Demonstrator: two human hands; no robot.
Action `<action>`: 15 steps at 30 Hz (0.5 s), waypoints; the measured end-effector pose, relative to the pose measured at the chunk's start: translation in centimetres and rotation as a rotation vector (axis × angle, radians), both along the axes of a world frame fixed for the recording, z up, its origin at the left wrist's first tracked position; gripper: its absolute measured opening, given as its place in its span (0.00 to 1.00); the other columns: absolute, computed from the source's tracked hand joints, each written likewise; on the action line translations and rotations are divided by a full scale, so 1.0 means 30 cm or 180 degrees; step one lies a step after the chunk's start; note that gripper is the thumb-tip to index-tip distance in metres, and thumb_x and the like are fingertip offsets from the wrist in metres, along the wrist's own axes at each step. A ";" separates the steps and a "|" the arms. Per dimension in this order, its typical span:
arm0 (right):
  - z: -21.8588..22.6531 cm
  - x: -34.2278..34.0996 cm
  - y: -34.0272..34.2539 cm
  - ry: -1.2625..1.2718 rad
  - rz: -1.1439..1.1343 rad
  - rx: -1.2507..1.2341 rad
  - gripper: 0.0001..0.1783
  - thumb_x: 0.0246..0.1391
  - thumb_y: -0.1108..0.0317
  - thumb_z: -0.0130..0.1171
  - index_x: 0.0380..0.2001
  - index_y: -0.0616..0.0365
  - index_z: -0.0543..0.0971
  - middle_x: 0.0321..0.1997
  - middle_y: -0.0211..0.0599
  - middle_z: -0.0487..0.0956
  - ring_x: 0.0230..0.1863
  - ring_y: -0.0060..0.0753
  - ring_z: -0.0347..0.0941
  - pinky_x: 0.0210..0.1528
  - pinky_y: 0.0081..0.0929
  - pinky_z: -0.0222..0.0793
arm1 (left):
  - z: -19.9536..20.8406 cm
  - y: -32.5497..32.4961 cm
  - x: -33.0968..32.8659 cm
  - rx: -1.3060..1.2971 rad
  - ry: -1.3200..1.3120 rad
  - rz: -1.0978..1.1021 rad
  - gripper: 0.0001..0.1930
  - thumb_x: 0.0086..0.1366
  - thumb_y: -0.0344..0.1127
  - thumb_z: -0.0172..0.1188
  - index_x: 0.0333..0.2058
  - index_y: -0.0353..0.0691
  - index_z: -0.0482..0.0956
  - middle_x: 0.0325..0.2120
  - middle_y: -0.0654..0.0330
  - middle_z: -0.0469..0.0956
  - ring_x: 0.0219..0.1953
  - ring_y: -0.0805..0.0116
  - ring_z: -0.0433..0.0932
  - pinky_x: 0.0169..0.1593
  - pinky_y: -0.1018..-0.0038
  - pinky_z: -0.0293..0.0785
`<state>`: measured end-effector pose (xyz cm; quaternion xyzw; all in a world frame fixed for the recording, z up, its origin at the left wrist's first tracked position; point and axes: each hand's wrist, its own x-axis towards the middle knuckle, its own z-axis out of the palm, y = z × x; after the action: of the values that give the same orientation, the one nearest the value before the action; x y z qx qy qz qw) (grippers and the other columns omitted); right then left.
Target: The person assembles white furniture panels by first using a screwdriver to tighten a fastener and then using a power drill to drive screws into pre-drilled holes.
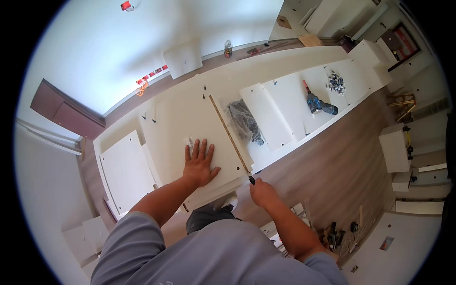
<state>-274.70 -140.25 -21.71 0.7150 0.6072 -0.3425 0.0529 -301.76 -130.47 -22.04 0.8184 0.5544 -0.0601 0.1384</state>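
Pressing the open left hand [199, 165] flat on a large white panel [180, 114], fingers spread and thumb out to the right. Gripping a small black-handled tool [252, 180] in the closed right hand [264, 194], at the near end of a brown strip [228, 133] along the panel's right edge (too small to tell the kind of tool, or any sure contact with the strip).

At the left fingertips, partly covering a pale label [189, 141]. Farther ahead, near the strip's far end, two small dark fasteners [204, 92], with another pair [148, 118] ahead and to the left. Crowding the space ahead of the right hand with a clear plastic bag [246, 123] of dark contents, just right of the strip. Past it, farther right, narrower white boards [268, 116], then a blue-and-black drill [316, 105] and a heap of small hardware [337, 83]. Left of the left hand, a smaller white board [122, 166]; well ahead of both hands, by the wall, a clear bottle [228, 49].
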 end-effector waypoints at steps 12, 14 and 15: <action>0.066 0.010 -0.019 -0.0090 -0.0125 0.0058 0.21 0.69 0.55 0.52 0.43 0.66 0.73 0.39 0.62 0.83 0.44 0.67 0.81 0.50 0.58 0.75 | -0.025 -0.017 -0.021 0.0155 -0.0128 0.0015 0.46 0.69 0.65 0.49 0.77 0.47 0.48 0.79 0.48 0.40 0.80 0.46 0.33 0.77 0.43 0.24; 0.065 0.004 -0.035 -0.0122 -0.0171 0.0194 0.21 0.69 0.54 0.52 0.42 0.66 0.73 0.37 0.64 0.83 0.42 0.69 0.80 0.48 0.59 0.75 | -0.019 -0.017 -0.016 0.0124 -0.0125 0.0029 0.46 0.69 0.65 0.49 0.77 0.47 0.48 0.79 0.48 0.40 0.80 0.46 0.33 0.77 0.43 0.24; 0.064 -0.002 -0.040 -0.0130 -0.0185 0.0186 0.21 0.69 0.54 0.52 0.42 0.66 0.73 0.37 0.63 0.83 0.42 0.68 0.80 0.47 0.59 0.75 | -0.020 -0.018 -0.017 0.0116 -0.0123 0.0037 0.46 0.69 0.65 0.49 0.77 0.47 0.48 0.79 0.49 0.40 0.80 0.46 0.33 0.77 0.43 0.24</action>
<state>-274.76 -141.45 -19.79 0.7404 0.5947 -0.3114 0.0344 -302.27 -131.01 -22.63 0.8186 0.5574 -0.0334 0.1345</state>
